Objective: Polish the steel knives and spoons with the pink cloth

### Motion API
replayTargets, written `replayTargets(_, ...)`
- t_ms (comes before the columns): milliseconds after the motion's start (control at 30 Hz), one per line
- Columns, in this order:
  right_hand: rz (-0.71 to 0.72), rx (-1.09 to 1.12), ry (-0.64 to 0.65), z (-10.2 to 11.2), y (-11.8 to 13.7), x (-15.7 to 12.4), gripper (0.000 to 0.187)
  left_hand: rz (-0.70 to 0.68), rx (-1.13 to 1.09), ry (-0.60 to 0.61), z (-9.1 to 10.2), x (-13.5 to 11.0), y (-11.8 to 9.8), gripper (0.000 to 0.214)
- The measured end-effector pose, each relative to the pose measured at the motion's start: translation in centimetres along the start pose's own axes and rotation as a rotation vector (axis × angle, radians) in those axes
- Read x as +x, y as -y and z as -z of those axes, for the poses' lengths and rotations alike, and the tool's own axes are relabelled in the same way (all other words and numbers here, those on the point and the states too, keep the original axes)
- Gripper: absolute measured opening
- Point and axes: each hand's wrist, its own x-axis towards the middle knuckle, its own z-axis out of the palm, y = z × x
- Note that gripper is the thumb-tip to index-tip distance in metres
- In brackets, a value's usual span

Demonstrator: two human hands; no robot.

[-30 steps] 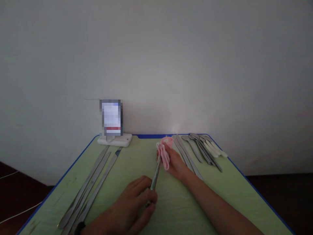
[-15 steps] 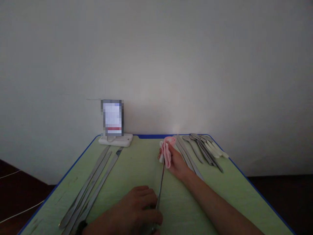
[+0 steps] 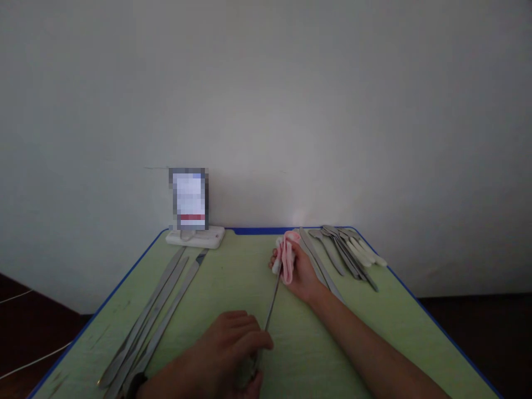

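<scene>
My left hand (image 3: 230,346) is closed round the near end of a long, thin metal table knife (image 3: 272,307), seen nearly edge-on. The knife slants up and away over the green table (image 3: 233,277). At its far end, a folded pink and white cloth (image 3: 287,260) is pinched around the metal by my right hand (image 3: 302,274), hiding that tip. Three table knives (image 3: 166,313) lie side by side left of my left hand. Just beyond my right wrist, more long metal cutlery (image 3: 318,257) lies partly covered by my forearm.
A phone (image 3: 190,198) with a blurred screen stands on a white base (image 3: 214,237) at the back left. Several spoons (image 3: 343,252) and white-handled pieces (image 3: 366,252) lie at the back right. The wall (image 3: 266,111) rises directly behind the table's blue edge (image 3: 264,231).
My left hand has turned slightly, with its thumb side higher, and the knife shows thinner. The cloth has shifted a little to the right on the far end.
</scene>
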Motion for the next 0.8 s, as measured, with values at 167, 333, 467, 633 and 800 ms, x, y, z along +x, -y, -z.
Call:
replayTargets(167, -0.067, -0.1, 0.118, -0.7, 0.1, -1.0, 0.018, 0.411, -0.395, -0.016, -0.3, 0.2, 0.5, 0.036)
replayTargets(333, -0.071, -0.128, 0.172, -1.0, 0.2, -1.4, 0.018, 0.566, -0.788, -0.266, -0.3, 1.4, 1.2, 0.025)
replayTargets(467, -0.102, -0.155, 0.197, -0.9, 0.1, -1.4, 0.023, 0.702, -1.028, -0.33, -0.4, 1.8, 1.7, 0.033)
replayTargets(633, -0.078, -0.15, 0.188, -1.1, 0.1, -1.5, 0.019, 0.799, -1.014, -0.127, -0.7, 1.9, 2.0, 0.041)
replayTargets(800, -0.095, -0.15, 0.136, -1.0, 0.0, -1.3, 0.018, 0.787, -0.881, -0.097, -0.4, 1.8, 1.7, 0.045)
